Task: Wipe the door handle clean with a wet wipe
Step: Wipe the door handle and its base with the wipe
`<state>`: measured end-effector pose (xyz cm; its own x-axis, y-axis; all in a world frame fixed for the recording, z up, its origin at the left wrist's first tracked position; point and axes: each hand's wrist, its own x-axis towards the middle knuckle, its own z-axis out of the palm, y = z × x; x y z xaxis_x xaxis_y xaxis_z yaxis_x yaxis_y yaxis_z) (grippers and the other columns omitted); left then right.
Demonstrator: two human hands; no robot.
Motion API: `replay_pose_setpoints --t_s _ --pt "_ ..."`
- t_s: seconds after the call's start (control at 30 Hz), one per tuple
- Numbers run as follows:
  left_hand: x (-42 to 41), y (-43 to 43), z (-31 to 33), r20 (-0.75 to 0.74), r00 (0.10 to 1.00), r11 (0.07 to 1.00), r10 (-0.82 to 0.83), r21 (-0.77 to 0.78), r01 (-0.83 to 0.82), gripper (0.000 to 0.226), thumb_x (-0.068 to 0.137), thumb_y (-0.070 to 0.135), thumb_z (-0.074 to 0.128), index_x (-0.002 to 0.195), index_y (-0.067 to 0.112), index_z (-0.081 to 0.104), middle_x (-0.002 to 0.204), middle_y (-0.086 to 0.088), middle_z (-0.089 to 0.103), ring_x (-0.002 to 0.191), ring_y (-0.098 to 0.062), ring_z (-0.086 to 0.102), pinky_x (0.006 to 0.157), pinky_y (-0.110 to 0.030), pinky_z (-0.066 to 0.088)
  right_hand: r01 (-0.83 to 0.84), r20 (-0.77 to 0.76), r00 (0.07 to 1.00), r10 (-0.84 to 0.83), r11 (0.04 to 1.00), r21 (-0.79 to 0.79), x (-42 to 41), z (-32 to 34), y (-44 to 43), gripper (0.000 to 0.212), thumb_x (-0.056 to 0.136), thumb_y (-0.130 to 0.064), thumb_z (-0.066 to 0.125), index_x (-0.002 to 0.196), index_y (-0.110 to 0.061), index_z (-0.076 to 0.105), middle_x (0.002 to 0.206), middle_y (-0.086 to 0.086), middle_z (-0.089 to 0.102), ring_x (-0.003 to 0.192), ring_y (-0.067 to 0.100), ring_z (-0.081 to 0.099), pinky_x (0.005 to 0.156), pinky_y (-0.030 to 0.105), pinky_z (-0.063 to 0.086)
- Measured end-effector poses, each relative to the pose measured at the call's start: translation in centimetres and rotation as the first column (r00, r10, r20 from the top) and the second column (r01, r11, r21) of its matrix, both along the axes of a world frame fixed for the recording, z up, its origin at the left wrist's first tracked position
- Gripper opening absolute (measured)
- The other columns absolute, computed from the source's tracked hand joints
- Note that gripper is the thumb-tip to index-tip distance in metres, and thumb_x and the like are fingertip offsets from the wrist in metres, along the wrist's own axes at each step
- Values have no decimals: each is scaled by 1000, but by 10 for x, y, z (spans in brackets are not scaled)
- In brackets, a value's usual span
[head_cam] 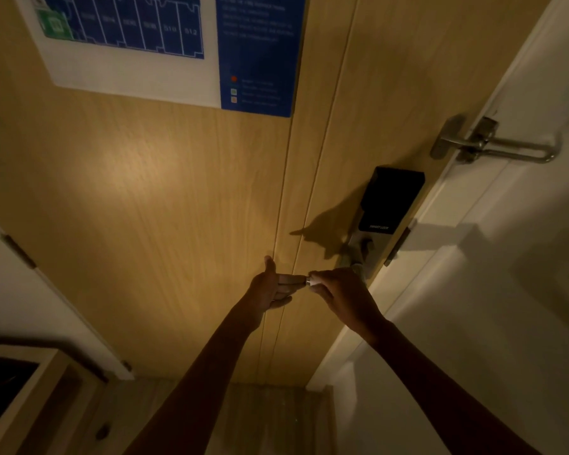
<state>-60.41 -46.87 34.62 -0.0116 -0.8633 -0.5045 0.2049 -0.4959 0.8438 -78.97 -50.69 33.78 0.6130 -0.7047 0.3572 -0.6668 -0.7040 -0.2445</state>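
Observation:
The door handle (350,261) is a metal lever under the black smart lock (390,200) on the wooden door (165,198). Most of the lever is hidden by my right hand (344,298), whose fingers curl over it. A small pale patch of the wet wipe (313,282) shows under those fingertips at the lever's free end. My left hand (271,285) is held flat, thumb up, with its straight fingers pointing right and reaching the lever's tip.
A metal swing-bar latch (493,142) joins the door and the white frame (447,205) at upper right. A blue and white floor-plan sign (165,44) hangs on the door above. A hinge (18,251) is at left and a wooden cabinet (17,382) at lower left.

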Motion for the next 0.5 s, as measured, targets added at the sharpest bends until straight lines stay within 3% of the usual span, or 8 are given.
replay_pose_setpoints --t_s 0.1,0.27,0.33,0.4,0.5 --pt "0 -1 0 -10 1000 1000 -12 -3 12 87 96 58 3 100 10 75 101 -6 74 101 -13 65 89 -24 49 -21 64 998 15 995 94 -7 3 -2 35 94 -32 57 122 -12 63 106 0 73 100 9 67 87 20 52" --pt "1 -1 -2 -27 1000 1000 -7 2 7 87 95 60 3 98 11 76 100 -4 75 101 -11 65 87 -25 50 31 63 997 -36 996 83 1 6 1 22 91 -23 65 111 -13 69 98 -1 75 94 7 68 79 4 37" --pt "1 0 -2 -13 1000 1000 8 -3 -8 87 95 60 4 99 11 76 100 -5 75 102 -12 65 88 -25 50 41 35 998 -43 998 39 10 5 2 18 89 -23 67 105 -14 70 92 -2 75 90 8 69 79 8 43" --pt "4 2 -2 7 999 999 37 -7 -37 86 96 59 5 99 11 76 99 -5 75 104 -15 65 89 -26 50 49 -12 999 -49 999 -8 18 3 4 15 89 -25 67 102 -17 69 87 -4 74 86 10 69 80 21 52" --pt "5 1 2 25 999 999 45 -11 -45 85 96 58 5 98 12 75 103 -7 74 107 -18 63 94 -30 48 62 -10 998 -63 996 -62 20 3 7 13 88 -25 68 100 -19 69 83 -5 73 83 12 68 80 25 49"
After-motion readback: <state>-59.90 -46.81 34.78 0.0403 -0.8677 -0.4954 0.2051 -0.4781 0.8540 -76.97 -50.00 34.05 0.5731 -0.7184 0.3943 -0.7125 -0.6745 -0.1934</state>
